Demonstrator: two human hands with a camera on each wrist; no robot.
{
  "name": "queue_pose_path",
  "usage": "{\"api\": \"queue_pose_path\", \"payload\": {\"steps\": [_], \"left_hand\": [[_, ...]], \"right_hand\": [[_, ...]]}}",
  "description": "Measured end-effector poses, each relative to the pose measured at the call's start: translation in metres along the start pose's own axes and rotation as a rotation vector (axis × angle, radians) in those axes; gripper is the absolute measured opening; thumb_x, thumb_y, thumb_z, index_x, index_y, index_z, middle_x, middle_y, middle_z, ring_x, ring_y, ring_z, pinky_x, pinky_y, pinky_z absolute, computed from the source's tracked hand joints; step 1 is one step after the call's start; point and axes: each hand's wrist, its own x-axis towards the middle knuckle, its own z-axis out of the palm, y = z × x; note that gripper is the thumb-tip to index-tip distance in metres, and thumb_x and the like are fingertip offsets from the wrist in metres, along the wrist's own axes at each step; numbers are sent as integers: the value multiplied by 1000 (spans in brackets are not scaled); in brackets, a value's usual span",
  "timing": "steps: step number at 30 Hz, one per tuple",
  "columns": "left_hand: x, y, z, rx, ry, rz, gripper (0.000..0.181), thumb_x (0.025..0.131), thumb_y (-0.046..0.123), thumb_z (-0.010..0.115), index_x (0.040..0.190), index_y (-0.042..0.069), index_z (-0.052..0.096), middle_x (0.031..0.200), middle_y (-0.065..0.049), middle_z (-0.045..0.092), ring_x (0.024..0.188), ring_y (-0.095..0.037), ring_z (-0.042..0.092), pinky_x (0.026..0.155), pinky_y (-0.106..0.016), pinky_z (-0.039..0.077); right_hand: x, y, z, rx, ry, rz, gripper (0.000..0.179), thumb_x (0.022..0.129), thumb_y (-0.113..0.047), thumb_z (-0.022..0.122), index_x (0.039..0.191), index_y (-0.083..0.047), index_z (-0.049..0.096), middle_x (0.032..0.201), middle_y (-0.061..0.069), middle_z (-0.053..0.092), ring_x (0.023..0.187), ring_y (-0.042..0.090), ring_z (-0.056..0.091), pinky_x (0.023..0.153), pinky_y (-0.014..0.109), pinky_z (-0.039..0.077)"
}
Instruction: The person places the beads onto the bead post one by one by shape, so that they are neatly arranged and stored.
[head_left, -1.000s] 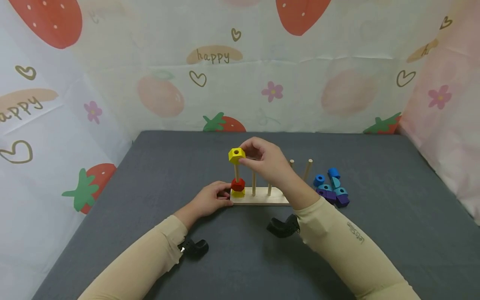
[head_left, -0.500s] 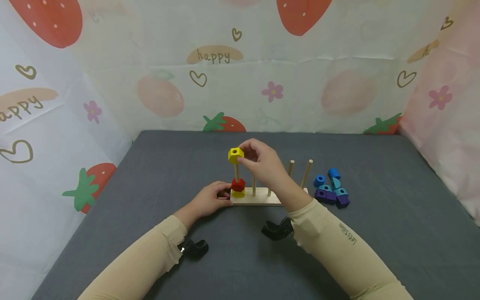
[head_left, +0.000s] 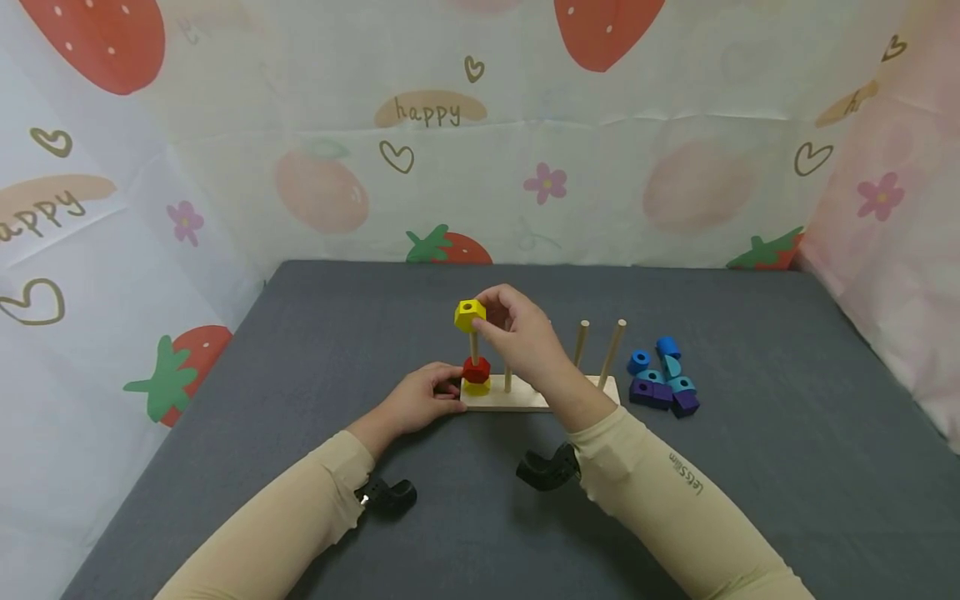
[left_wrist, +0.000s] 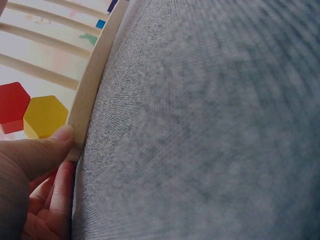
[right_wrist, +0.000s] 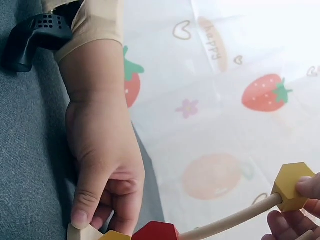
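Right hand pinches a yellow block apparently on one peg tip, partly masking neighbouring pegs; left hand grips the base; blue blocks lie alongside.

Person's cream-sleeved L arm & cream-sleeved R arm angle fwd & inward. Bare L hand is low, fingers curled, gripping; bare R hand, raised higher, pinches w/ thumb & fingers.
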Motion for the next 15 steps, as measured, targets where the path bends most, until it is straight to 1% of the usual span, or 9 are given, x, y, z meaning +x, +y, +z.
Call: {"api": "queue_pose_path", "payload": {"steps": [5, 11, 15], "left_hand": [[0, 1, 0, -6, -1, -5, 51, 77, 19, 74, 124, 10, 57, 112, -1, 57, 92, -11, 57, 80, -27, 49], [0, 1, 0, -18, -4, -12, 52, 77, 19, 74, 125, 9, 56, 113, -1, 57, 92, -11, 58, 80, -27, 50], [1, 0, 0, -21, -6, -3, 51, 77, 19, 74, 125, 10, 57, 113, -1, 56, 92, -11, 58, 80, -26, 50]], "right_hand": [[0, 1, 0, -3, 0, 14, 22, 88, -21, 62, 109, -16, 55, 102, -1, 56, 88, 18, 53, 79, 32, 48], [-2, 5, 1, -10, -14, 51, 21, 88, -22, 62, 107, -18, 55, 101, -1, 56, 85, 20, 52, 76, 31, 47], [-3, 9, 3, -12, -18, 54, 21, 87, -20, 63, 107, -17, 55, 101, -1, 56, 86, 19, 52, 79, 32, 48]]}}
